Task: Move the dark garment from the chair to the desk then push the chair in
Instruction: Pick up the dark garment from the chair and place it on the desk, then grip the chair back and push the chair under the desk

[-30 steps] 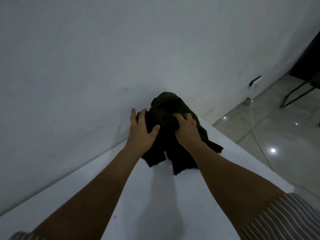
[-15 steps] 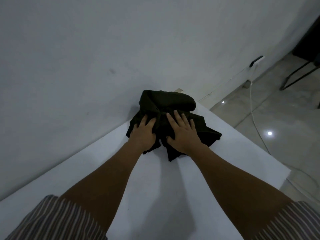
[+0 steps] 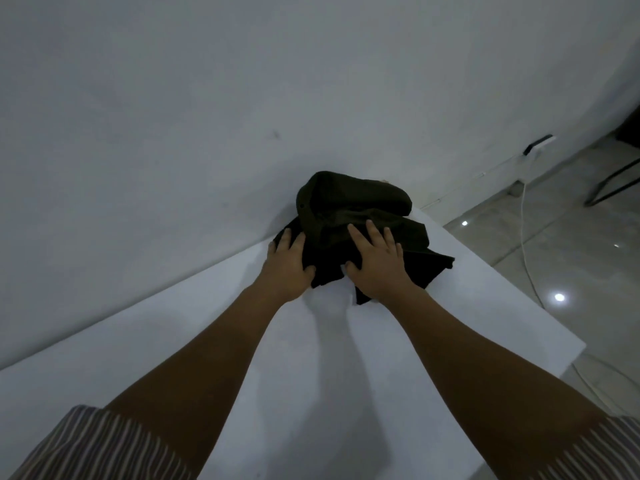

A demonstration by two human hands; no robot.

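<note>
A crumpled dark, nearly black fabric garment (image 3: 360,223) lies bunched on the far part of the white tabletop (image 3: 311,358), close against the pale grey wall (image 3: 242,98) and near the tabletop's far right corner. The heap has no clear front or collar that can be made out; its broadest spread runs roughly left to right along the wall, with a rounded fold raised at the back and a flat flap reaching out to the right toward the tabletop's edge. A smaller tail of cloth hangs toward the person between the two wrists.

The left hand (image 3: 287,265) rests on the left edge of the garment, palm down, fingers laid forward over the cloth and thumb tucked against the fabric; it presses rather than grips, fingers loosely spread. The right hand (image 3: 377,261) lies flat on top of the right half of the heap, fingers splayed apart and pointing toward the wall, thumb at the near hem. Neither hand is closed around the cloth.

Both forearms are bare, and striped short sleeves (image 3: 97,445) show at the bottom corners. To the right, beyond the tabletop, a glossy tiled floor (image 3: 571,265) carries a white cable (image 3: 526,244) running up to a wall socket (image 3: 538,144).
</note>
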